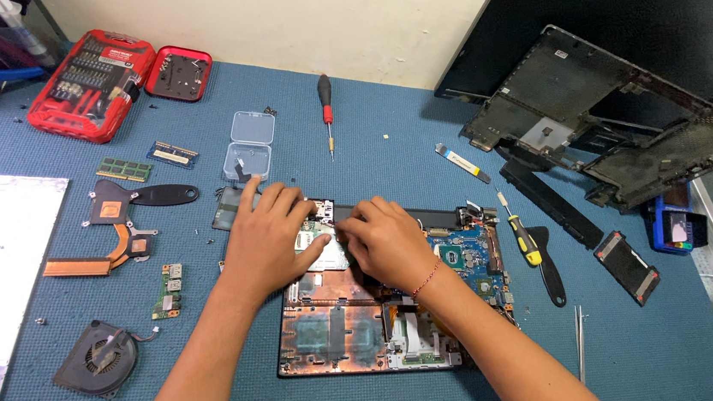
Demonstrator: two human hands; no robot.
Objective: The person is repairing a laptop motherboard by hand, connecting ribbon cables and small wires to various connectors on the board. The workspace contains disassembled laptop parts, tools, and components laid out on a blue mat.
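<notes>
Silver drive module (pixel 323 245) sits in upper left corner of opened laptop base (pixel 359 329), under both hands. Left hand (pixel 267 238) lies flat over it, fingers spread, gripping nothing. Right hand (pixel 388 242) just beside, fingertips curled onto module's edge; pinch unclear. Right of right hand: yellow-handled screwdriver (pixel 521 233). Beyond left hand: clear plastic box (pixel 248 145), red-handled screwdriver (pixel 326 108). Left of left hand: copper heatsink (pixel 111 239), fan (pixel 99 356). All on blue bench (pixel 388 163).

two bare forearms reaching in from the bottom edge, converging toward the middle, left hand (pixel 267 238) palm down with fingers curled and spread, right hand (pixel 387 241) palm down just beside it — fingertips bent inward, thin red cord at the right wrist, neither grip visibly closed around anything
</notes>
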